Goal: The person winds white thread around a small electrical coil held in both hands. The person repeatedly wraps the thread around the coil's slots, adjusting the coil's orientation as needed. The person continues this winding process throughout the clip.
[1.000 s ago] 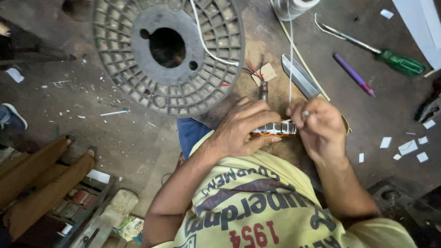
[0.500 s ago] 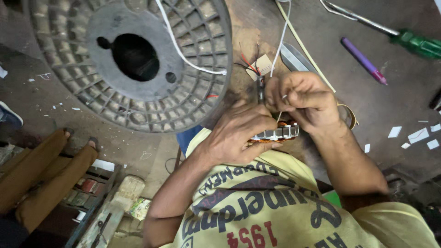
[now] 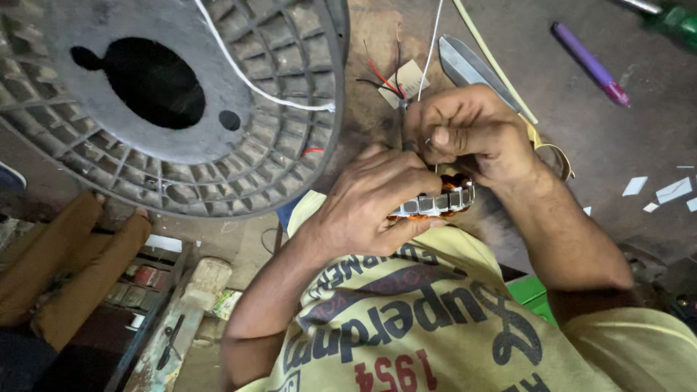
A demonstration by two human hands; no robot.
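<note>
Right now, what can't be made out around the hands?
All in the head view:
- Most of the motor stator: covered by the left hand and right hand.
- What the right hand's fingertips pinch: too small.
- Green-handled screwdriver: cut by the top edge.
- Grey spool: cut at the top and left edges.

L hand holding stator, R hand above

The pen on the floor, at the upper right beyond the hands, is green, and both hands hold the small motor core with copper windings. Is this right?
Not quite: the pen is purple, not green, as the head view shows. The rest holds: it lies on the floor at the upper right, and the left hand and right hand hold the small motor core with copper windings.
</note>
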